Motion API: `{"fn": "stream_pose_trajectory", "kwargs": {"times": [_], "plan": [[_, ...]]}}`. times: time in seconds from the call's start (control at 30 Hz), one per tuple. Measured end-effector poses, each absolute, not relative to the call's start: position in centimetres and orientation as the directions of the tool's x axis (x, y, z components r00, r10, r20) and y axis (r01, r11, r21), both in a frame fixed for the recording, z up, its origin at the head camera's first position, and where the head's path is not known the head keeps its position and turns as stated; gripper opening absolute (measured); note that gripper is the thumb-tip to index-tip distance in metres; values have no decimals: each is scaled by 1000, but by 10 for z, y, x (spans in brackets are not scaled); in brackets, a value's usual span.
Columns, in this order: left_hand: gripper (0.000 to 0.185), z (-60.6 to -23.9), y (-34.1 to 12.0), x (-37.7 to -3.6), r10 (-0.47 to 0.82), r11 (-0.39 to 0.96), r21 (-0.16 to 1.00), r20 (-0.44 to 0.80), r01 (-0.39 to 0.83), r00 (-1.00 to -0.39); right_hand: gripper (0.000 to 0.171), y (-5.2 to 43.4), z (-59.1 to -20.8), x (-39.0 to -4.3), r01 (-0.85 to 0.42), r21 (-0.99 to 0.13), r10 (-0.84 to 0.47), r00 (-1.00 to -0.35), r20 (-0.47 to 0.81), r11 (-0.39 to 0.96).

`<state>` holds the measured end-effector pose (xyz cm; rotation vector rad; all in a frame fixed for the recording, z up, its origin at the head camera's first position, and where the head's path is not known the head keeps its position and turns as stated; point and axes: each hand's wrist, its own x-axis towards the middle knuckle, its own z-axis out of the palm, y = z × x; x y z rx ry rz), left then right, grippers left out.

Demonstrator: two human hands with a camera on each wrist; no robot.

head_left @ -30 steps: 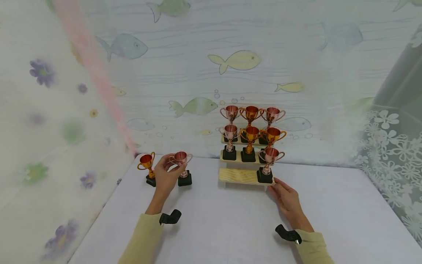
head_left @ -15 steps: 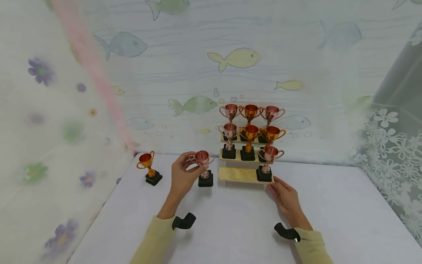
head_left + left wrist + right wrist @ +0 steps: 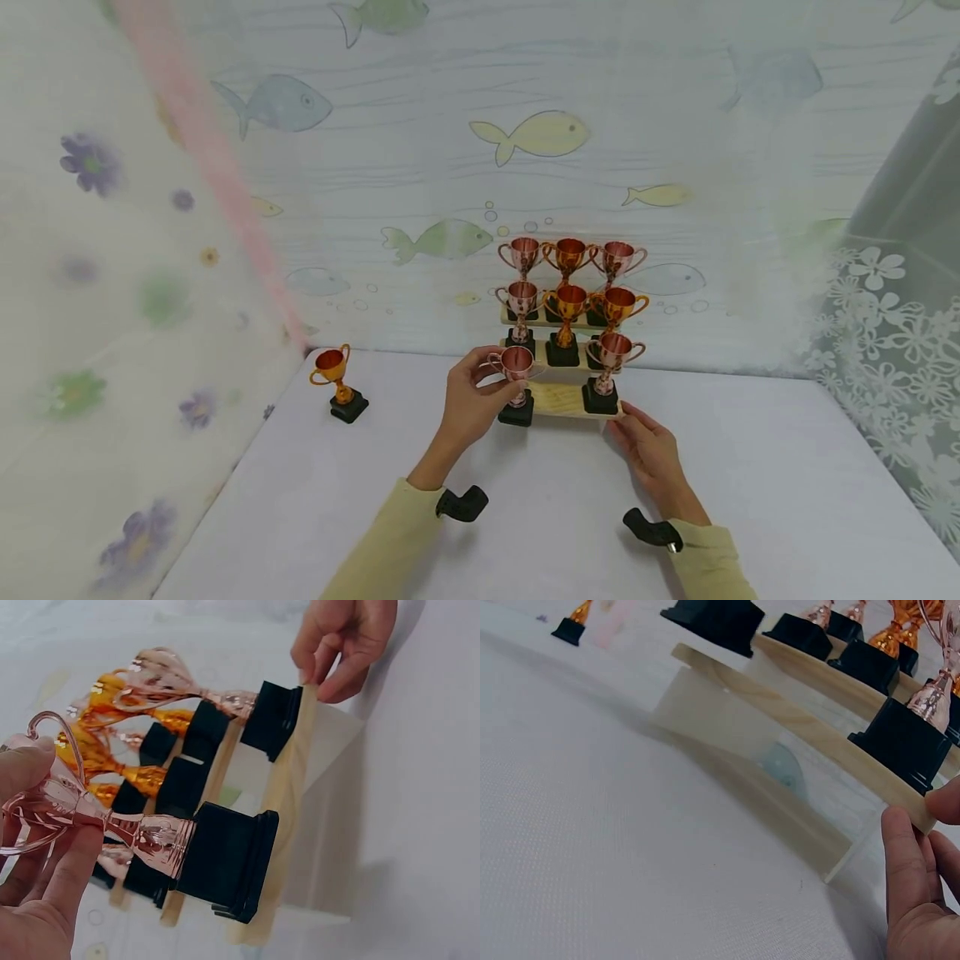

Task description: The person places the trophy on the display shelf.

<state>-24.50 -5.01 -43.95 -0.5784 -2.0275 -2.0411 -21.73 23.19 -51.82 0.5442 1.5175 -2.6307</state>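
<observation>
The left hand [image 3: 471, 404] holds a pink copper trophy [image 3: 516, 368] by its cup, thumb on one side and fingers curled round the other, one handle looping over the fingertips as the left wrist view shows. The trophy stands upright, and its black base [image 3: 517, 412] sits at the left end of the lowest step of the wooden stepped stand [image 3: 564, 400]; whether the base rests fully on the wood or hangs just above it cannot be told. The right hand [image 3: 651, 450] lies on the white table [image 3: 750, 500] at the near right corner of the stand, pinching the end of that lowest plank between thumb and fingertips, a narrow grip closed on the wood. Just beside those fingers another pink trophy [image 3: 611, 354] stands on the right end of the same step. The two higher steps each carry three trophies, pink and orange mixed. Well apart to the left, near the far left table edge, a lone orange trophy [image 3: 335, 372] stands on the cloth
</observation>
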Motion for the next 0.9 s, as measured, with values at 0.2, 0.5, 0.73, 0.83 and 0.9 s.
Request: {"fn": "stream_pose_trajectory", "kwargs": {"times": [0.2, 0.5, 0.73, 0.83, 0.9], "plan": [[46, -445, -35, -252, 137, -40, 915, 402, 401, -905, 54, 231, -519, -217, 214, -840, 121, -942, -312, -499], [47, -444, -12, -256, 148, -39, 910, 415, 414, -898, 38, 232, -517, -216, 208, -828, 129, -939, -318, -521], [47, -446, 3, -261, 134, -35, 915, 402, 401, -906, 57, 232, -518, -217, 213, -844, 130, -941, -313, -492], [46, -447, 8, -262, 139, -31, 911, 410, 410, -901, 55, 231, -518, -217, 214, -845, 132, -940, -315, -490], [46, -448, 11, -264, 141, -33, 905, 424, 423, -895, 56, 231, -519, -217, 211, -848, 127, -943, -308, -486]]}}
